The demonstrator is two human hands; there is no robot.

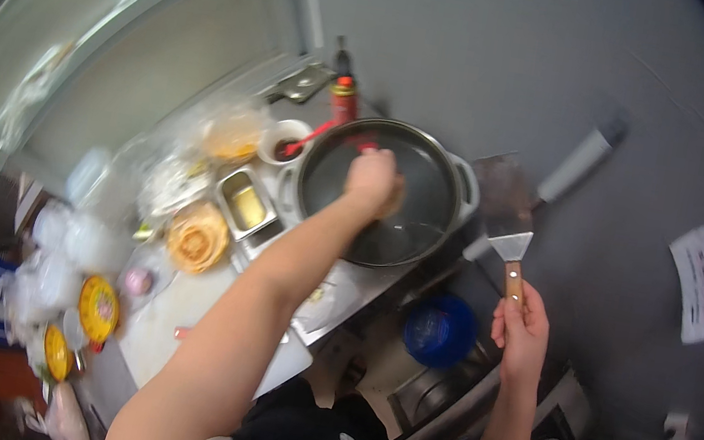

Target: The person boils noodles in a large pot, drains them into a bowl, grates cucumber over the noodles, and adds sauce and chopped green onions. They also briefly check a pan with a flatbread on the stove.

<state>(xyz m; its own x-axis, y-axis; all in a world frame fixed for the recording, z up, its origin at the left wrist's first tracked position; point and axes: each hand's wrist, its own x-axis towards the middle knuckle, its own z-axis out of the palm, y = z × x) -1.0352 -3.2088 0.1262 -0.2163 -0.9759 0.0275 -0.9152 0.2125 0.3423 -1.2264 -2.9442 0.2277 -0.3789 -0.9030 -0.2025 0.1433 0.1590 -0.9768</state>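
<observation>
My left hand (373, 180) is over the dark inside of a large round two-handled pan (421, 238). Its fingers are curled, and a small blurred red thing (367, 143) shows at their far side; whether it is gripped is unclear. To the right of the pan, my right hand (521, 323) grips the wooden handle of a wide metal turner (510, 245), blade pointing away from me. Left of the pan stands a white bowl (275, 132) of dark sauce with a red utensil (317, 137) in it. Near it is a metal container (245, 206) holding something yellowish.
A stack of round flatbreads (197, 238) and a white cutting board (154, 334) lie on the left. Beyond the pan stands a red bottle (343, 101). Yellow plates (98, 310) are at far left. A blue basin (440, 331) is below the counter; a grey handle (578, 166) projects at right.
</observation>
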